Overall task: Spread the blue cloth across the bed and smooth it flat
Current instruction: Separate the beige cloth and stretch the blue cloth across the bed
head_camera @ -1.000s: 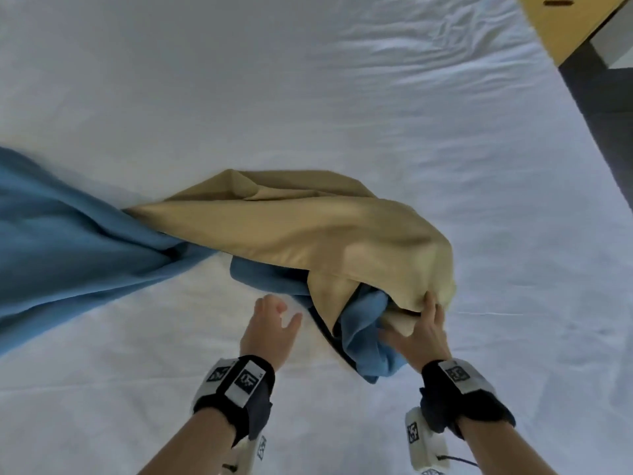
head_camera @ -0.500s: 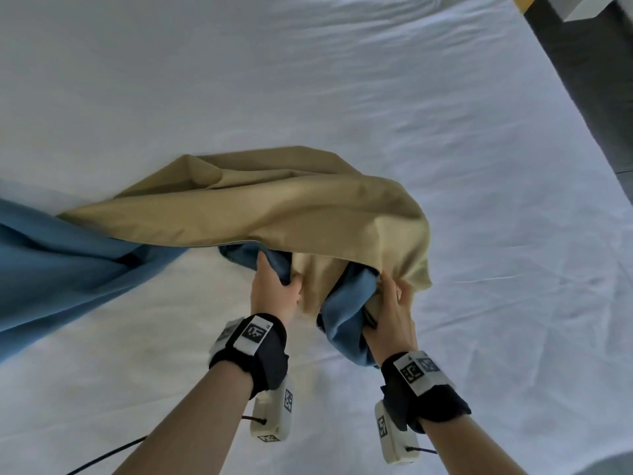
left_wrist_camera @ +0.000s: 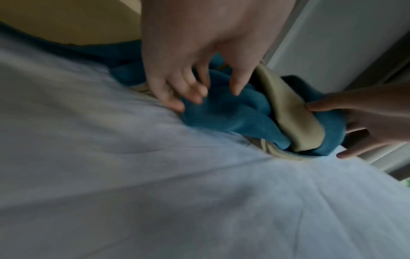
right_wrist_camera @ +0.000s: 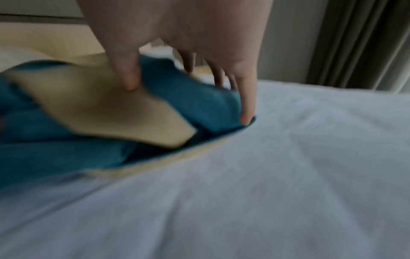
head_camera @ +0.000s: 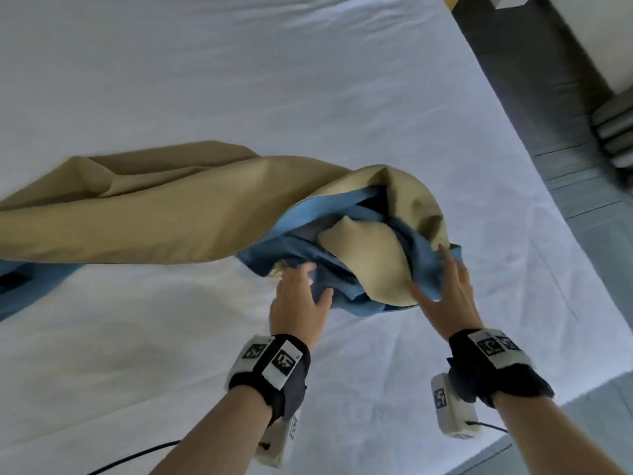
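The blue cloth [head_camera: 342, 255], tan on its other side [head_camera: 154, 217], lies bunched in a long roll across the white bed [head_camera: 308, 97]; its left end runs out of the head view. My left hand [head_camera: 313, 281] touches a blue fold at the roll's near right end, fingers spread and slightly bent [left_wrist_camera: 206, 99]. My right hand [head_camera: 435, 279] rests on the same bunch from the right, fingers straight. In the right wrist view its thumb presses the tan flap [right_wrist_camera: 99, 108] and its fingers reach over the blue edge [right_wrist_camera: 199, 98].
The bed's right edge runs diagonally, with dark floor [head_camera: 548, 114] beyond it. Grey stacked objects [head_camera: 613, 132] and white furniture [head_camera: 599, 36] stand on that floor. A grey curtain [right_wrist_camera: 355, 43] hangs behind. A black cable [head_camera: 137, 457] trails from my left wrist.
Both hands gripped the bunched end half a second ago; now their fingers have opened onto it. The bunch has shifted right, toward the bed's edge, and the tan roll has stretched out longer.
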